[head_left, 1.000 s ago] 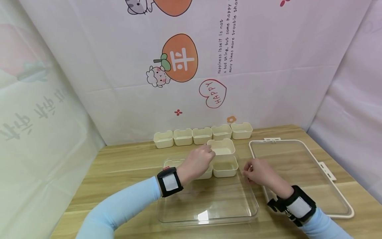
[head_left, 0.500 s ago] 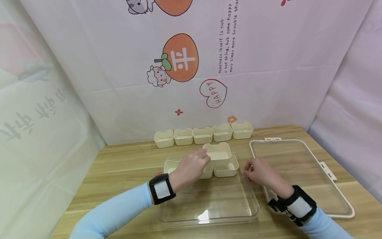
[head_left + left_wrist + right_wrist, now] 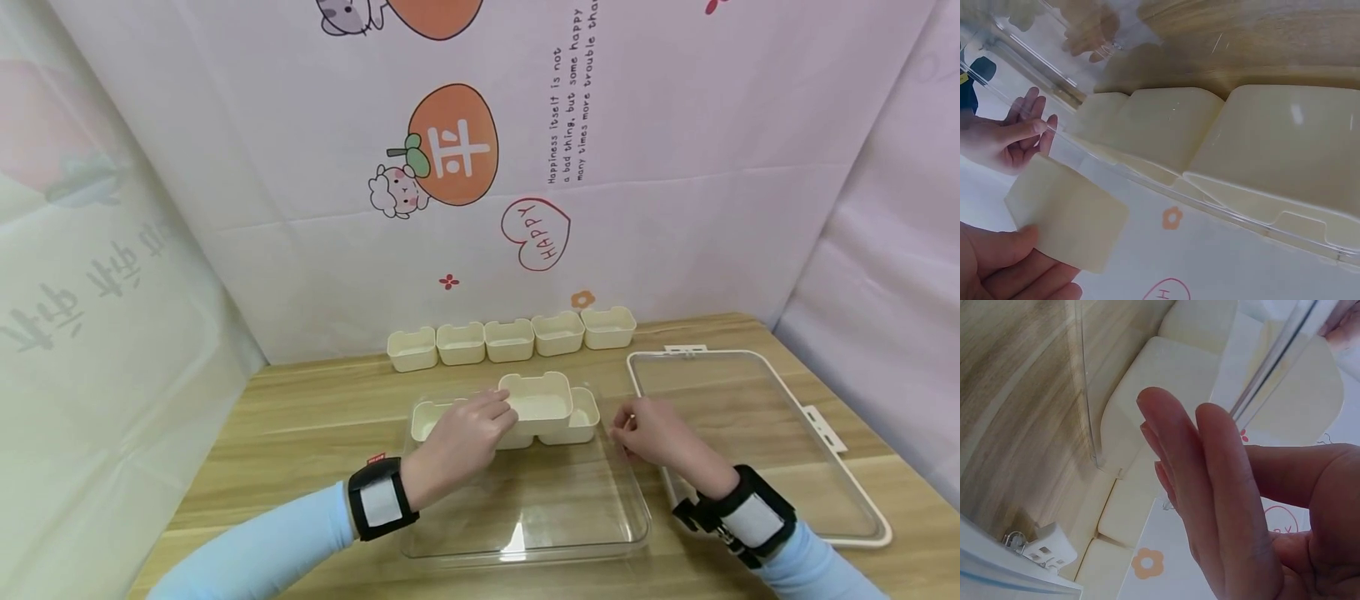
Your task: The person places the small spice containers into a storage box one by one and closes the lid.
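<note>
My left hand (image 3: pixel 461 437) pinches a small cream bin (image 3: pixel 540 400) by its left side, tilted over the far part of a clear plastic box (image 3: pixel 517 552). Its fingers and thumb hold the bin's edge in the left wrist view, where the bin (image 3: pixel 1069 212) shows its outer side. Three more cream bins stand side by side along the box's far wall, among them the right one (image 3: pixel 585 421), partly covered by the held bin. At the box's right rim, my right hand (image 3: pixel 652 429) holds the clear wall between fingers and thumb.
Behind the box, several cream bins (image 3: pixel 510 342) stand in a row before the printed cloth backdrop (image 3: pixel 315 292). A clear lid (image 3: pixel 750 433) with a white rim and clips lies on the wooden table (image 3: pixel 300 425) at the right.
The left hand has moved left and nearer with the cream bin, from over the right bin to over the gap between the middle and right bins. The right hand has stayed at the rim.
</note>
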The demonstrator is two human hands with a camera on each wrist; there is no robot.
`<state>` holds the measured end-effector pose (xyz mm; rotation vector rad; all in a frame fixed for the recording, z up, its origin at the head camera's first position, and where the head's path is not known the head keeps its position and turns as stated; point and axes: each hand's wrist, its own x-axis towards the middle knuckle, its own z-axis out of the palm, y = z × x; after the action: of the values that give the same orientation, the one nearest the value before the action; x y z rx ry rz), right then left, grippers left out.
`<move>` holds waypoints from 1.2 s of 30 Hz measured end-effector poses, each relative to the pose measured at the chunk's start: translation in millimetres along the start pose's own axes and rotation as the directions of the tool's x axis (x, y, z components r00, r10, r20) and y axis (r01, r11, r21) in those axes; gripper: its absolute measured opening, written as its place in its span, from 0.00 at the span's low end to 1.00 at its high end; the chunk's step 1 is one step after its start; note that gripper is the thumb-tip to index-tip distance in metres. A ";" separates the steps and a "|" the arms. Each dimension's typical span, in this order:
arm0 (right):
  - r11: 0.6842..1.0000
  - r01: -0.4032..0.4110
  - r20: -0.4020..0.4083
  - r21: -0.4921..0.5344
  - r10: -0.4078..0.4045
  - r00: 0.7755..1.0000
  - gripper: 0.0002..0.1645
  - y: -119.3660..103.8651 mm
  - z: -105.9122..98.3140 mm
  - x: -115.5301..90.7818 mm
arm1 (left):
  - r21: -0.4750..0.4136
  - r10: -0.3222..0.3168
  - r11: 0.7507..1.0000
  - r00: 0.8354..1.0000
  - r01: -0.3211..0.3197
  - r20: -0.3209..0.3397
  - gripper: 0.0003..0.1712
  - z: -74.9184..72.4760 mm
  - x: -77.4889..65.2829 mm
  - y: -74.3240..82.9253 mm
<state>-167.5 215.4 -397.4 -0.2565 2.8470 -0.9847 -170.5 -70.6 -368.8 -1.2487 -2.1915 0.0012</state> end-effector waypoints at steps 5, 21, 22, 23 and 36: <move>1.000 0.008 0.011 0.008 -0.008 1.000 0.06 -1.0 -0.7 -1.0 | 0.014 -0.003 1.000 0.999 0.002 0.041 0.18 -9.9 -7.8 -0.6; 1.000 -0.006 0.024 0.021 0.006 1.000 0.07 -1.4 -1.6 -1.4 | -0.025 -0.001 1.000 0.999 -0.001 -0.052 0.06 -19.9 -36.9 -7.5; 1.000 -0.007 0.025 0.021 0.007 1.000 0.07 -1.4 -1.6 -1.5 | -0.032 0.002 0.999 0.998 -0.004 -0.055 0.06 -20.5 -38.5 -7.4; 1.000 -0.009 0.025 0.020 0.009 1.000 0.07 -1.3 -1.5 -1.5 | -0.036 0.005 0.999 0.998 -0.007 -0.057 0.06 -20.8 -40.5 -7.4; 0.999 -0.014 0.030 0.039 0.013 0.999 0.07 0.9 -0.7 -0.3 | -0.067 0.006 0.998 0.998 -0.010 -0.063 0.10 -26.8 -68.4 -2.4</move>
<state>-167.4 216.5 -397.4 -0.2461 2.7959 -1.0247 -133.6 -133.0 -380.7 -1.2771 -2.1485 -0.1075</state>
